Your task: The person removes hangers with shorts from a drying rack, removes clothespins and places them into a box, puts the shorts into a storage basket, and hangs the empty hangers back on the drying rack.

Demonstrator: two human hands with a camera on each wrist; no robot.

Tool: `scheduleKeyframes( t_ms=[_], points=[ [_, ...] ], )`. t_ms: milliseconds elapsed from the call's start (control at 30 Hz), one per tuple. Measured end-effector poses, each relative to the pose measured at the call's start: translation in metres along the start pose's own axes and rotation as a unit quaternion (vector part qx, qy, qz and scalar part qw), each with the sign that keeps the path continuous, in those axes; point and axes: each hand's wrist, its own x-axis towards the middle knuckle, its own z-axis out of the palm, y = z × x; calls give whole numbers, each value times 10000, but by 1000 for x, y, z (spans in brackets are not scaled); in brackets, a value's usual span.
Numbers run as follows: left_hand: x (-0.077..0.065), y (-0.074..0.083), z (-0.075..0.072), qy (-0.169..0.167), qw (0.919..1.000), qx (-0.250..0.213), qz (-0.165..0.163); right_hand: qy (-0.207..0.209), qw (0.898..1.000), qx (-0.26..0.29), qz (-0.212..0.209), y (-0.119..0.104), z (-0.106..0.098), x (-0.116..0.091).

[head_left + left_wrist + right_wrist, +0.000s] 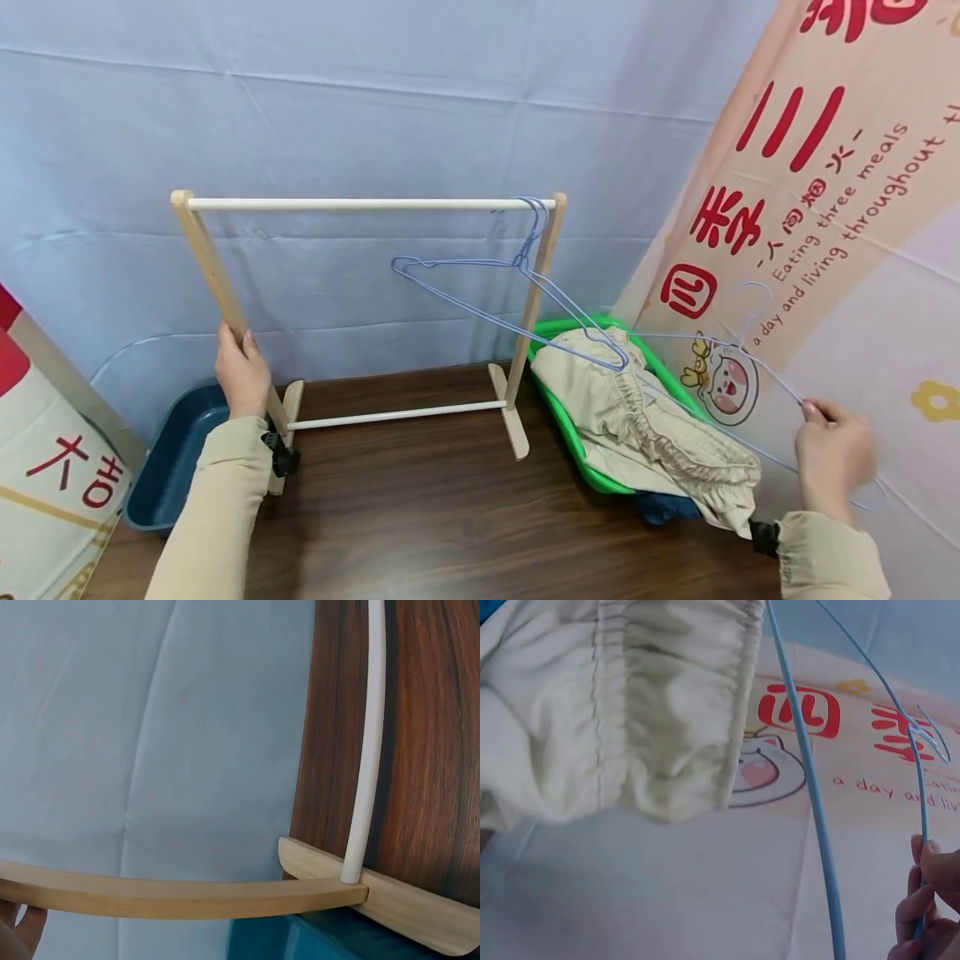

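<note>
My left hand (242, 375) grips the left upright of a wooden clothes rack (213, 258), and its fingers show at the edge of the left wrist view. At the right, my right hand (834, 450) pinches one side of a thin blue wire hanger (772, 377) between thumb and fingers. That hanger is held in the air beside a green basket (567, 437), its hook uppermost. Other blue wire hangers (517, 260) hang from the right end of the rack's white top rail. A cream garment (645, 417) with a gathered elastic band lies heaped in the basket.
Behind the rack's left foot stands a dark blue basin (168, 467). Some dark blue cloth (663, 507) pokes out under the cream garment. The rack stands on a dark wooden table (390, 508), with a pale blue curtain (337, 100) behind and a printed cloth (862, 250) at the right.
</note>
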Motion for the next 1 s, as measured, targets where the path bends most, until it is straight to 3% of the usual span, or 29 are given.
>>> scheduleKeyframes(
  t_ms=[233, 500, 700, 900, 1000],
  points=[
    [0, -1, -1, -216, 9997, 51, -93, 619, 9980, 108, -59, 4, -6, -5],
    [0, 2, -2, -262, 9995, -30, -150, 792, 9942, 702, -167, 4, -15, -8],
    [-1, 2, 0, -265, 9995, -87, -169, 1192, 9877, 958, -322, -5, -20, -13],
    [-2, 0, 0, -246, 9996, -81, -135, 292, 9812, 1900, 152, -18, -32, -16],
    [-2, -1, 1, -201, 9997, -77, -136, 358, 9727, 2291, 28, -25, -33, -19]
  ],
)
